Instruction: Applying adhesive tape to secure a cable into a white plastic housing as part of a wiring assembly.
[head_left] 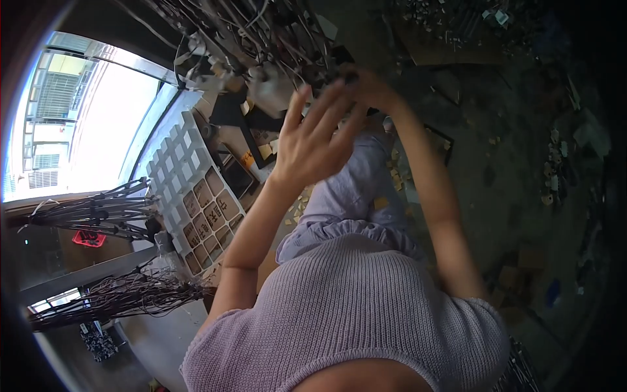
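Note:
My left hand [317, 142] is raised in front of me, its fingers stretched out and spread, slightly smeared by motion. Just beyond it, my right hand [373, 90] reaches in among the lower ends of a hanging bundle of dark cables [261, 32]. Its fingers are blurred and partly covered by the left hand, so any grip there does not show. Pale grey connector-like parts [269, 88] hang from the cable ends, close to my left fingertips.
A white gridded tray [179, 153] with brown compartments stands at left. More cable bundles [108, 212] [124, 297] jut in from the left, near a red basket [89, 239]. Yellowish scraps [401, 175] litter the floor. Brown boxes [526, 258] sit at lower right.

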`<state>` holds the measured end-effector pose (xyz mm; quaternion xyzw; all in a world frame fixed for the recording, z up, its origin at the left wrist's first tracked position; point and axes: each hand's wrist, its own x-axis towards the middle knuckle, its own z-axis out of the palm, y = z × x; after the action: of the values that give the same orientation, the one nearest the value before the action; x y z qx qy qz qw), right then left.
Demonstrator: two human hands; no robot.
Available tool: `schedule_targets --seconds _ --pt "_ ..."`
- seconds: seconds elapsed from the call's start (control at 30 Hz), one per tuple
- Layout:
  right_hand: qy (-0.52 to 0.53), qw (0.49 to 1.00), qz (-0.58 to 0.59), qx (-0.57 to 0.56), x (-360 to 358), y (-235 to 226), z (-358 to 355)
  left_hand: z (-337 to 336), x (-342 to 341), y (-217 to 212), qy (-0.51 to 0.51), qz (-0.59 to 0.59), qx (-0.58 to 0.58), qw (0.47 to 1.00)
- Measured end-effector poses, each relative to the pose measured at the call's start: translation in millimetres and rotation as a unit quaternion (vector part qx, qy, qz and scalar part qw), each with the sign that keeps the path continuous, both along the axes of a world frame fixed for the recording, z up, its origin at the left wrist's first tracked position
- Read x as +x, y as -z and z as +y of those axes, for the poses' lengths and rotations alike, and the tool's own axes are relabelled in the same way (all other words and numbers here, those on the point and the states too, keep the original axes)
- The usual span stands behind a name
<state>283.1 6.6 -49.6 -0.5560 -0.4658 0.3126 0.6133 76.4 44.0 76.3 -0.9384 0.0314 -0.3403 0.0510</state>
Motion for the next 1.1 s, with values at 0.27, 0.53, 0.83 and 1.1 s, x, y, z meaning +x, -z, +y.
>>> schedule_targets --seconds 0.27,0.53,0.83,1.1 --pt "0.227 0.956 -0.185 -0.015 -45 -14 -43 73 -8 11 -0.197 -0.078 -0.019 0.977" --pt "0.281 0.948 -0.143 -0.046 -90 -40 -99 -35 -29 59 -0.070 0.050 -0.390 0.917" --pt "0.023 0.941 0.325 0.094 -124 -63 -131 -59 -19 101 0.018 0.041 -0.638 0.769" --pt "0.052 0.987 -0.079 -0.133 15 -23 -56 -10 8 119 -0.017 -0.017 -0.521 0.853"
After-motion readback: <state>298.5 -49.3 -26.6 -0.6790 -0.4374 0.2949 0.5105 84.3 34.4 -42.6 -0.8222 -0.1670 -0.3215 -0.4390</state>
